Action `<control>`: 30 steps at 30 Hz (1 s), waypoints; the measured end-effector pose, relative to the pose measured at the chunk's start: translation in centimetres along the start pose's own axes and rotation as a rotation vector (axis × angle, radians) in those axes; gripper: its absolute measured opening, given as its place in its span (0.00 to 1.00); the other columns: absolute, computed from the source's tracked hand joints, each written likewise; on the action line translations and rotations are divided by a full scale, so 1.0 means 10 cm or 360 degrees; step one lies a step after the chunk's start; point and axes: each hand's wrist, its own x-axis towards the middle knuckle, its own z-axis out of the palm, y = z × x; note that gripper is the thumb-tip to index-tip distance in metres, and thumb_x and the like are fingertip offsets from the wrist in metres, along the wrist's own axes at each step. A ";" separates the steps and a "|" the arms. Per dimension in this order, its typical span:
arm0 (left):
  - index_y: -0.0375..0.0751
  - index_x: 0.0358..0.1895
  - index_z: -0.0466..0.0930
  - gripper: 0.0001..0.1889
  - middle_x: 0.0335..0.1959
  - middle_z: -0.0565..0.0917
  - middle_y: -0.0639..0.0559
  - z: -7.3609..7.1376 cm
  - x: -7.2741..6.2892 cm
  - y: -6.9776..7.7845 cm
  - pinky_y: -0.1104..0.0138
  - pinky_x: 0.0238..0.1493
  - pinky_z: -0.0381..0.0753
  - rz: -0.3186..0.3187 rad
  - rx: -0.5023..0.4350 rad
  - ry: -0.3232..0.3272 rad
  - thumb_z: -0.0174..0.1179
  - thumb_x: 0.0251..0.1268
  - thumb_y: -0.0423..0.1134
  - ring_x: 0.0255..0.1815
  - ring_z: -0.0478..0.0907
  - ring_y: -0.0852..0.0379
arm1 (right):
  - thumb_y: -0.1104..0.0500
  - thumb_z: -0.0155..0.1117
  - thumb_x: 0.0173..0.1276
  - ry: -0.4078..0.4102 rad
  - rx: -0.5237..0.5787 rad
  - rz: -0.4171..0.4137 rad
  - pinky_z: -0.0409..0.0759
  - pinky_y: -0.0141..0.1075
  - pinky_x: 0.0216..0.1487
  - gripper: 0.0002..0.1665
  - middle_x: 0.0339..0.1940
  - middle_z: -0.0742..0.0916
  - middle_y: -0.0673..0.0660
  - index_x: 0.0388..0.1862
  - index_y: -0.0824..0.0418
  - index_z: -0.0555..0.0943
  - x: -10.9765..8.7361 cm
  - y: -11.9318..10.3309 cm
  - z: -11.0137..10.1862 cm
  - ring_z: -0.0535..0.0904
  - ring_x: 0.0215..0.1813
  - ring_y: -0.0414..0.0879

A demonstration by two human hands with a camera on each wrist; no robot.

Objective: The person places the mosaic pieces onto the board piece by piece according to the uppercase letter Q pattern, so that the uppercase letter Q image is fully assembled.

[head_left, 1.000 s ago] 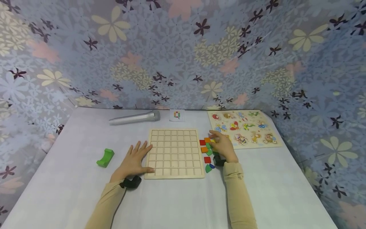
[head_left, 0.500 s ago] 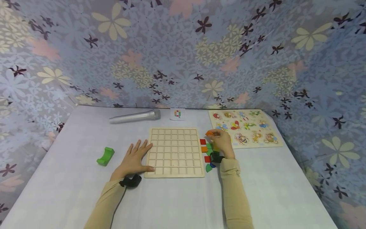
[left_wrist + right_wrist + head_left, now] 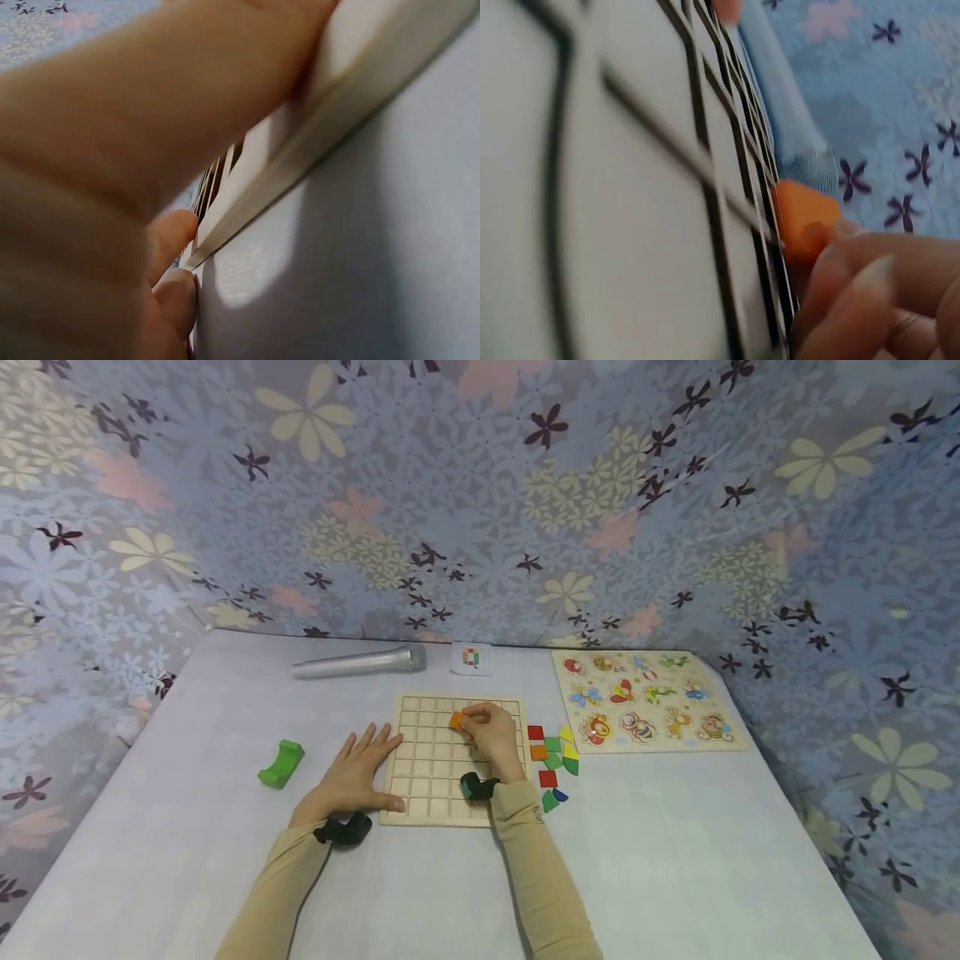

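My right hand [image 3: 493, 739] pinches an orange square tile [image 3: 457, 721] over the upper middle of the wooden grid board [image 3: 422, 819]. In the right wrist view the orange tile [image 3: 804, 219] sits between thumb and fingertips, right at the board's grooves. My left hand [image 3: 351, 778] lies spread at the board's left edge, its thumb on the lower left corner and its fingertips at the left rim. In the left wrist view, the left hand's fingers [image 3: 176, 236] touch the board's side [image 3: 300, 154].
Right of the board lie red tiles [image 3: 548, 778], an orange tile [image 3: 539, 752], and green, yellow and blue pieces. Behind them is an insect picture board [image 3: 656, 742]. A silver microphone [image 3: 360, 663] and a pattern card [image 3: 471, 659] lie at the back; a green curved block [image 3: 281, 764] at left.
My right hand picked an orange tile from the pieces on the right and carried it left over the grid board. The left hand stays at the board's edge.
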 end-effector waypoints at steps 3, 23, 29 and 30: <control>0.38 0.74 0.58 0.57 0.77 0.53 0.35 0.02 0.01 -0.01 0.40 0.77 0.39 0.0026 -0.0012 -0.0002 0.74 0.39 0.62 0.79 0.43 0.34 | 0.61 0.66 0.65 -0.0029 -0.0132 -0.0042 0.79 0.28 0.31 0.08 0.36 0.89 0.59 0.42 0.61 0.84 -0.05 0.00 0.11 0.83 0.30 0.42; 0.39 0.70 0.62 0.56 0.77 0.55 0.35 0.09 0.05 0.00 0.40 0.77 0.39 -0.0003 -0.0051 0.0020 0.76 0.35 0.61 0.79 0.44 0.35 | 0.57 0.62 0.69 -0.0249 -0.0487 -0.0292 0.82 0.40 0.45 0.15 0.56 0.83 0.59 0.52 0.57 0.85 -0.11 0.06 0.07 0.83 0.48 0.52; 0.39 0.71 0.61 0.56 0.77 0.53 0.35 0.08 0.04 0.00 0.41 0.77 0.38 -0.0007 -0.0067 0.0010 0.76 0.35 0.62 0.79 0.43 0.35 | 0.60 0.60 0.71 -0.0228 -0.0026 -0.0212 0.80 0.27 0.31 0.20 0.53 0.84 0.66 0.60 0.64 0.79 -0.09 0.17 -0.46 0.83 0.35 0.44; 0.40 0.71 0.61 0.57 0.78 0.53 0.36 0.08 0.04 -0.01 0.41 0.78 0.37 -0.0009 -0.0064 0.0008 0.75 0.35 0.62 0.79 0.43 0.35 | 0.60 0.60 0.71 -0.0193 -0.0004 -0.0185 0.79 0.26 0.32 0.21 0.54 0.84 0.67 0.61 0.65 0.78 -0.10 0.19 -0.59 0.82 0.36 0.42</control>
